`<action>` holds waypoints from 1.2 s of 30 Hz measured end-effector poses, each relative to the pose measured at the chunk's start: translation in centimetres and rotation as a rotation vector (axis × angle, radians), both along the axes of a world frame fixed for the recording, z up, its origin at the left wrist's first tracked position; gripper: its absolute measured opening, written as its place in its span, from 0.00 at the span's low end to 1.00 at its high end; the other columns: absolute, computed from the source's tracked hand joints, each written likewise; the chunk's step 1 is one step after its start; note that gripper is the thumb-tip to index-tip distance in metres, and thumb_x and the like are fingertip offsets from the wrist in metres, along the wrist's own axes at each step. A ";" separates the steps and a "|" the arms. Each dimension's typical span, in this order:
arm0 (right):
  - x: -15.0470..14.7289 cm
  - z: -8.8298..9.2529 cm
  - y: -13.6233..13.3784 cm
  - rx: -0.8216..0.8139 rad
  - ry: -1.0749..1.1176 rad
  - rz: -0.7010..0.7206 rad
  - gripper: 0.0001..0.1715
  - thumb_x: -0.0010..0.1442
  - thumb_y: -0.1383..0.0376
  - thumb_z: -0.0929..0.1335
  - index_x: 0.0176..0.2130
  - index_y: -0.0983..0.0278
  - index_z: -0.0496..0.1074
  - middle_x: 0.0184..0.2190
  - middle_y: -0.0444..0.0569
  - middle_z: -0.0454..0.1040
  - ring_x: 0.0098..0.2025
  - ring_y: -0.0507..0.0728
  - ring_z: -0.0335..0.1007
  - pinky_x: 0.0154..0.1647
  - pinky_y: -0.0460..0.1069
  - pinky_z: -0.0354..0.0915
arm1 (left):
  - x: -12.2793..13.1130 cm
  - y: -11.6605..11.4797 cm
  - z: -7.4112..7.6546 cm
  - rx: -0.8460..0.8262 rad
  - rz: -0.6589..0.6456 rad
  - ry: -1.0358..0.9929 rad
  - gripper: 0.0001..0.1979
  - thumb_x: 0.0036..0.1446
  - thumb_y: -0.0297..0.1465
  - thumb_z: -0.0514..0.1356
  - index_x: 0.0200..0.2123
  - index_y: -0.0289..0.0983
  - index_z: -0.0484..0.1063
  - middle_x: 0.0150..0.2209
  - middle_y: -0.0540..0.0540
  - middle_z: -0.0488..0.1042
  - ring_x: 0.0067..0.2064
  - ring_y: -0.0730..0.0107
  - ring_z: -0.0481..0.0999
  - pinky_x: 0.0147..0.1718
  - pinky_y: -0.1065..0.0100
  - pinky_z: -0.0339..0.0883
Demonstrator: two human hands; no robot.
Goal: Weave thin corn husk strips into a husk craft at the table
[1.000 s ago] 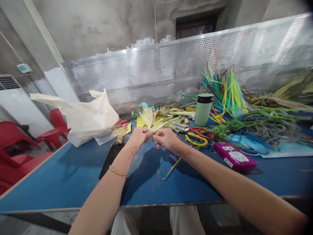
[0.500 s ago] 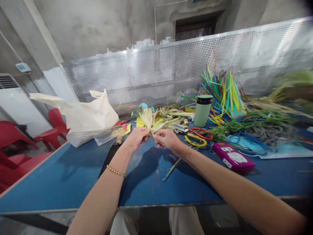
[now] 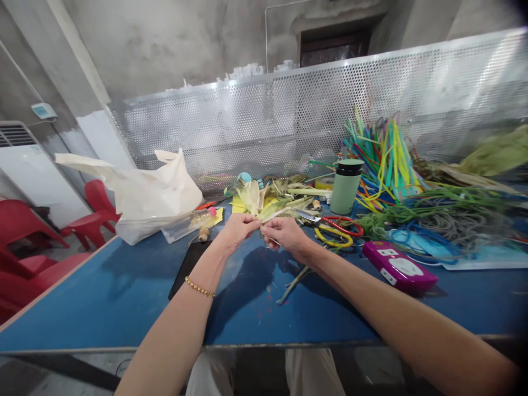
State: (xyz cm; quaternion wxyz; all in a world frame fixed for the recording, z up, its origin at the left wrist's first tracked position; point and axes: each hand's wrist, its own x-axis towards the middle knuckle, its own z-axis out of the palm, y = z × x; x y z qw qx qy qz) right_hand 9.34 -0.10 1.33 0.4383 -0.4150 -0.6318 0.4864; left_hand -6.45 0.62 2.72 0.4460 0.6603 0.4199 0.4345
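Above the blue table, my left hand (image 3: 238,232) pinches the base of a bundle of pale, dried corn husks (image 3: 249,199) whose pieces fan upward like petals. My right hand (image 3: 284,234) is closed right beside it, fingertips at the same base. A thin strand seems to show at the right fingers, but its path is too small to follow. Close to the right hand lie open red-handled scissors (image 3: 340,224) and a yellow-handled tool (image 3: 333,237). Under the left forearm is a flat black object (image 3: 188,268), partly covered.
A cream bag (image 3: 154,195) stands at left beside a clear plastic package (image 3: 181,226). Rightward are a green canister (image 3: 346,190), colourful pipe cleaners (image 3: 390,159), tangled cords (image 3: 449,220) and a purple box (image 3: 398,268). A perforated metal screen (image 3: 231,129) borders the table's back.
My fingertips have drawn slightly closer together at the husk base. The whole view has shifted a little, so objects appear further right. Greenish husk at the far right has moved.
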 end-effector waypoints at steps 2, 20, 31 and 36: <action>0.0 0.0 0.0 0.014 -0.003 0.005 0.13 0.50 0.63 0.72 0.21 0.66 0.67 0.15 0.42 0.69 0.15 0.47 0.63 0.13 0.41 0.56 | 0.0 0.1 -0.1 -0.015 -0.002 -0.005 0.16 0.44 0.38 0.64 0.17 0.35 0.64 0.16 0.55 0.54 0.20 0.80 0.49 0.22 0.69 0.39; 0.1 0.2 -0.1 0.017 0.002 0.030 0.13 0.51 0.66 0.70 0.20 0.66 0.65 0.14 0.40 0.67 0.14 0.47 0.64 0.14 0.41 0.56 | 0.2 0.1 -0.5 0.002 0.049 0.053 0.14 0.46 0.32 0.60 0.16 0.37 0.59 0.16 0.55 0.53 0.20 0.79 0.49 0.23 0.69 0.40; 0.1 -1.0 0.6 0.042 0.005 0.017 0.15 0.52 0.62 0.70 0.20 0.66 0.65 0.14 0.41 0.66 0.14 0.47 0.64 0.13 0.41 0.56 | -0.2 0.3 -0.2 -0.041 -0.032 -0.022 0.17 0.47 0.38 0.63 0.17 0.36 0.61 0.16 0.55 0.54 0.19 0.80 0.51 0.21 0.70 0.41; 0.2 -0.7 0.5 0.037 0.003 -0.021 0.13 0.52 0.63 0.70 0.21 0.65 0.66 0.15 0.41 0.67 0.15 0.47 0.63 0.14 0.41 0.57 | -0.5 0.4 0.1 -0.066 -0.078 -0.120 0.17 0.49 0.44 0.62 0.25 0.33 0.69 0.22 0.51 0.65 0.21 0.78 0.60 0.22 0.71 0.47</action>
